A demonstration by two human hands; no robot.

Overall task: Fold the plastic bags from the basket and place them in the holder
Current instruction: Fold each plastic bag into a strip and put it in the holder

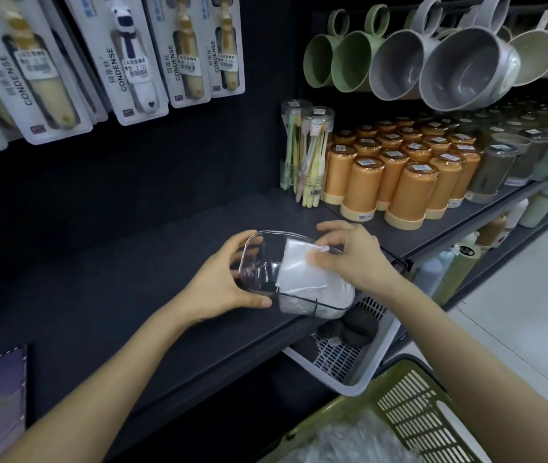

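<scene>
Packaged toothbrushes (129, 61) hang at upper left; green and grey mugs (466, 68) hang at upper right; orange cups (363, 182) crowd the dark shelf (99, 279) at right centre.

Your green basket (409, 406) runs off the bottom edge, its plastic bags (349, 442) a blur. Your right hand (356, 259) covers part of the folded bag (299, 272).

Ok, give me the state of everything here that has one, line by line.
holder: gripped by the left hand, partly filled.
bag: folded, partway into the holder, pinched by the right hand.
left hand: fingers curled round the holder.
right hand: thumb and fingers pinching the bag.
loose bags: crumpled, unfolded, in the green basket.
mugs: hanging by their handles.
</scene>
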